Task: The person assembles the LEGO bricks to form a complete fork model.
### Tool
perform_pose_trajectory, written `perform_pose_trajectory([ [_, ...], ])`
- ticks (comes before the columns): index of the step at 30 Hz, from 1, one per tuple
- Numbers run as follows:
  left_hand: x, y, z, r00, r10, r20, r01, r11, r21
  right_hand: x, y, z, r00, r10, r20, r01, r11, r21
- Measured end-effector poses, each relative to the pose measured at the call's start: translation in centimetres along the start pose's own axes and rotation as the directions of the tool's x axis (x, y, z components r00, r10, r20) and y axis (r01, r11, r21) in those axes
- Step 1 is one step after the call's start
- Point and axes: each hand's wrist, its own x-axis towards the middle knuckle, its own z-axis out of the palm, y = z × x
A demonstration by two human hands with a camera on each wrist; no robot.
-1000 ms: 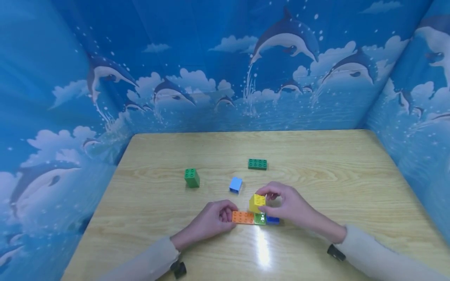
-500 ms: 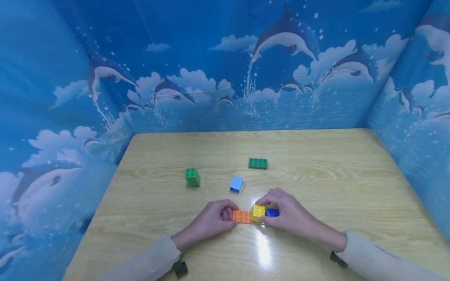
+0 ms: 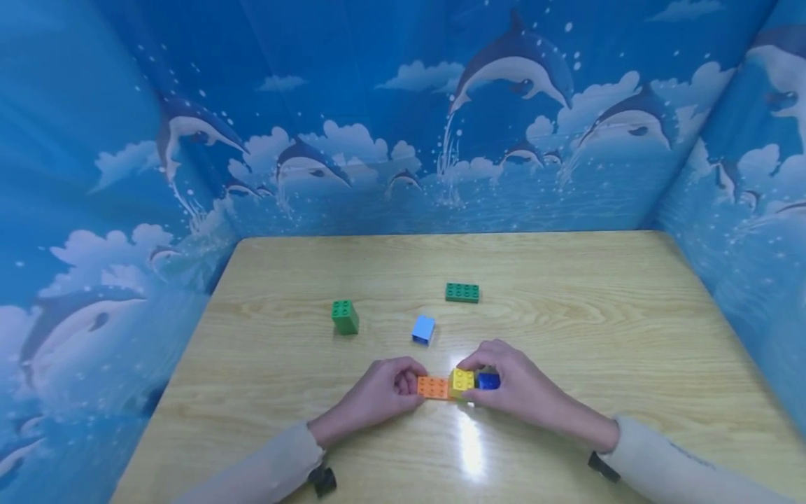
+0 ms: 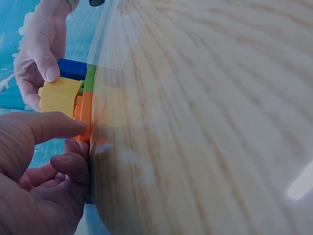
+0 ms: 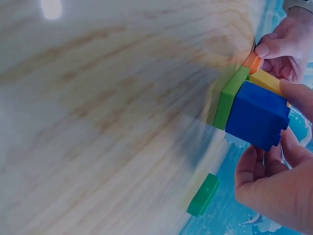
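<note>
My left hand point(image 3: 384, 392) pinches the left end of a flat orange brick point(image 3: 432, 387) between thumb and fingers. Against the orange brick's right end lies a flat light green brick point(image 5: 230, 100), mostly hidden in the head view. A tall dark blue brick point(image 5: 258, 115) stands on the light green one's right part. With thumb and fingertips, my right hand point(image 3: 513, 381) grips a yellow brick point(image 3: 462, 382), just left of the blue one. The yellow brick spans the seam of orange and light green, and some studs show beneath its edge in the left wrist view.
Beyond the hands, a light blue brick point(image 3: 423, 330) lies on its side on the wooden table point(image 3: 283, 420). A tall green brick point(image 3: 345, 317) stands to the left, and a flat dark green brick point(image 3: 462, 292) lies farther back. Dolphin-printed cloth point(image 3: 352, 175) walls the table's back and sides.
My right hand has lowered the yellow brick from above the row down onto the orange and light green bricks, beside the dark blue one. The left hand keeps its hold on the orange brick.
</note>
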Motion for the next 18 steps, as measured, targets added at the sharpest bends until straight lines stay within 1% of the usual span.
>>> perform_pose_trajectory([
  [5, 0.08, -0.07, -0.05, 1.000, 0.013, -0.002, -0.013, 1.000, 0.004, -0.04, -0.03, 0.11, 1.000, -0.002, -0.013, 0.002, 1.000, -0.003],
  [12, 0.22, -0.19, -0.15, 0.999, 0.049, -0.009, -0.049, 0.999, 0.004, -0.03, -0.37, 0.16, 1.000, -0.007, -0.028, 0.006, 0.999, -0.041],
  [18, 0.20, -0.44, 0.02, 0.999, 0.050, -0.013, -0.050, 0.999, -0.010, 0.16, -0.57, 0.26, 1.000, 0.000, -0.016, 0.000, 1.000, 0.008],
])
